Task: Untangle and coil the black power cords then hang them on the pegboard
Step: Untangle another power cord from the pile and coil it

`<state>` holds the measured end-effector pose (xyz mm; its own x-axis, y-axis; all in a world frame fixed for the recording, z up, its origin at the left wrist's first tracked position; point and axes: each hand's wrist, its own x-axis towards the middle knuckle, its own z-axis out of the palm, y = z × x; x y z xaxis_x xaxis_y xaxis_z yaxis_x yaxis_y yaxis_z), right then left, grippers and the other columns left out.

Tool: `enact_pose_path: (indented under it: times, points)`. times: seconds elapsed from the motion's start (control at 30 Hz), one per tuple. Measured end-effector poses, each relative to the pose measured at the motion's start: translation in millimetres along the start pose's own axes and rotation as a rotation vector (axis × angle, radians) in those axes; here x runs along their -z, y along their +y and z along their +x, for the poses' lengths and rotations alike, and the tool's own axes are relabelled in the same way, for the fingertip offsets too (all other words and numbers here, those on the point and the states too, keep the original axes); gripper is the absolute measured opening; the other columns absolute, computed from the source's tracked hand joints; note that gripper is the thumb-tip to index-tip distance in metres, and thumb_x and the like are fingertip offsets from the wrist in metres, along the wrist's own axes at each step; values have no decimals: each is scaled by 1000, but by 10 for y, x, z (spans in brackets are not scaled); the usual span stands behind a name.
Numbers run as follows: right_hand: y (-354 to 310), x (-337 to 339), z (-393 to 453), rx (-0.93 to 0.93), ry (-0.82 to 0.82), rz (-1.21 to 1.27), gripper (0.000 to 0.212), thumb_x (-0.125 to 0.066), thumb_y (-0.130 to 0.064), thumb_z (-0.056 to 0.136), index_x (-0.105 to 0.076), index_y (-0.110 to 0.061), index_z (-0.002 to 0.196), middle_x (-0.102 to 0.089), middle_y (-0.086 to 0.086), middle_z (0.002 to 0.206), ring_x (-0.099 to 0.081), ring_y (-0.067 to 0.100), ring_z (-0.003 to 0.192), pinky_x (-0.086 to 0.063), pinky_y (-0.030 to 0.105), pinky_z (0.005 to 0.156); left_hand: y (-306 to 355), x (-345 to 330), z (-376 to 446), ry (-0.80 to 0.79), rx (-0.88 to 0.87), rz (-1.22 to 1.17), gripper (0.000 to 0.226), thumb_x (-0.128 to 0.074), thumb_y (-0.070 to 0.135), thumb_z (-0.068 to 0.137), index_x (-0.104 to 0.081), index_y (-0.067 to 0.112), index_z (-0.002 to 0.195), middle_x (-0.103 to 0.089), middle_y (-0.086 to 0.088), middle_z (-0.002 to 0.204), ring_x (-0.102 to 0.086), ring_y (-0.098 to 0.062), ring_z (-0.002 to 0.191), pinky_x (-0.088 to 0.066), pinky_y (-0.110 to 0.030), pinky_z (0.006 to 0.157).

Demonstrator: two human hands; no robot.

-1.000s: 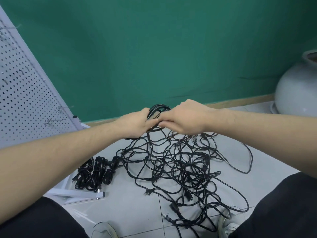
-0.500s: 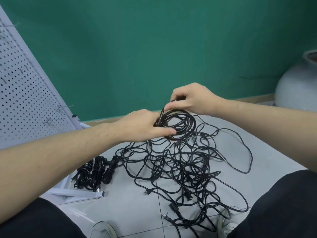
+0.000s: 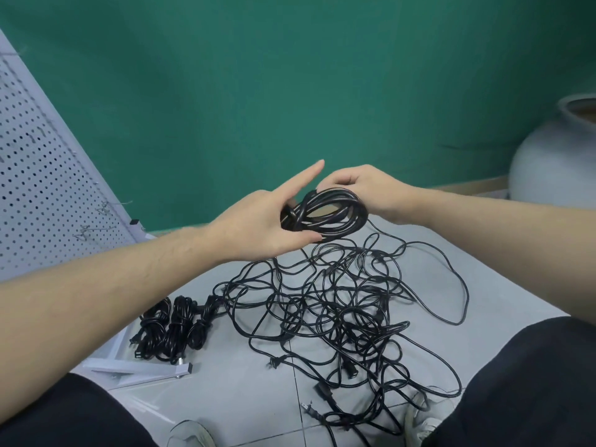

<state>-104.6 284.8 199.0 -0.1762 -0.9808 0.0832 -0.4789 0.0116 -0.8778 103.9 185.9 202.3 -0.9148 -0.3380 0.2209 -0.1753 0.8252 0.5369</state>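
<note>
Coil (image 3: 325, 216) of black cord sits in the air between our two hands, above the tangle (image 3: 342, 314) on the floor (image 3: 245, 391).

Head view, the only one. Our left hand (image 3: 267, 225) is on the coil's left side: the thumb runs under the near edge of the loops, the index finger points straight up and away, free of the cord; the other fingers are behind the loops, so we cannot tell how firmly they hold. Our right hand (image 3: 364, 188) comes over the far right of the coil with fingers curled onto the top of the loops, pinching them together.

Long axis of the coil runs left to right, roughly hand to hand, the ring tilted so its opening faces up toward us. A loose tail drops from the coil's lower right edge into the tangle, so the unwound length lies below and toward us from the fingers. We judge the next wrap has to draw slack upward from there; the right hand is nearer that tail.

Three finished bundles (image 3: 174, 327) lie on the floor just left of the tangle, beside the base of the pegboard (image 3: 48, 195), which leans at far left. Nothing is hung yet.
</note>
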Motion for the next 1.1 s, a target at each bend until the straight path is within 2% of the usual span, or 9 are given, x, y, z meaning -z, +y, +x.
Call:
enact_pose_path:
  times: [0.07, 0.2, 0.3, 0.37, 0.5, 0.7, 0.8, 0.97, 1.1]
  points:
    - [64, -52, -41, -37, -38, -27, 20, -61, -8, 90, -73, -23, 84, -73, 10, 80, -60, 17, 70, -52, 34, 66, -17, -45, -36, 74, -16, -30, 87, -81, 33, 86, -29, 46, 155, -67, 13, 78, -53, -6, 57, -46, -20, 67]
    - [57, -224, -23, -161, 0, -20, 31, -47, -7, 97, -55, -16, 69, -52, -4, 55, -41, 11, 51, -30, 20, 44, 25, -105, -12, 275, 91, -257, 54, -80, 23, 88, -62, 24, 139, -75, 12, 101, -58, 12, 56, -41, -4, 56]
    - [32, -378, -13, -195, -73, -28, 25, -50, -26, 102, -63, -20, 81, -52, -5, 58, -42, 8, 50, -32, 19, 42, 22, -139, 40, 358, 219, -310, 35, -73, 30, 93, -68, 22, 127, -72, 15, 77, -49, 3, 42, -37, -8, 43]
    - [20, -445, -33, -234, -125, 4, 28, -50, -31, 104, -69, -21, 86, -54, -6, 55, -43, 8, 48, -34, 19, 42, -24, -150, 72, 360, 312, -259, 30, -69, 40, 94, -68, 22, 118, -63, 14, 61, -44, -3, 40, -37, -15, 40]
    - [-4, -555, -38, -301, -182, 177, 25, -52, -33, 104, -71, -18, 109, -58, -1, 68, -40, 9, 49, -32, 19, 43, -115, -149, 107, 331, 450, -123, 40, -59, 54, 96, -58, 18, 115, -59, 9, 77, -52, -4, 56, -35, -15, 45]
    - [-79, -603, 55, -259, 50, 397, 30, -59, -16, 99, -53, -23, 128, -68, 0, 76, -43, 10, 49, -34, 21, 46, -147, -143, 166, 379, 504, -163, 41, -56, 53, 98, -45, 16, 112, -56, 6, 85, -56, -15, 70, -43, -33, 63]
    - [-100, -587, 47, -272, 100, 544, 27, -60, -16, 97, -56, -24, 122, -66, 2, 75, -39, 11, 48, -34, 22, 46, -195, -164, 177, 332, 535, -54, 44, -49, 58, 99, -40, 18, 112, -59, 4, 82, -56, -19, 63, -47, -37, 63]
    - [-117, -630, 64, -381, 141, 552, 38, -67, -59, 88, -61, -25, 103, -58, -1, 68, -34, 10, 45, -31, 21, 45, -196, -213, 154, 232, 463, 259, 51, -39, 61, 102, -36, 23, 137, -62, 10, 95, -61, -26, 83, -40, -37, 69]
    - [-135, -590, 115, -456, 157, 487, 35, -64, -56, 92, -62, -22, 101, -58, 1, 62, -34, 11, 43, -30, 21, 44, -223, -210, 114, 219, 394, 331, 44, -35, 61, 102, -42, 28, 130, -64, 13, 94, -62, -25, 87, -40, -36, 72]
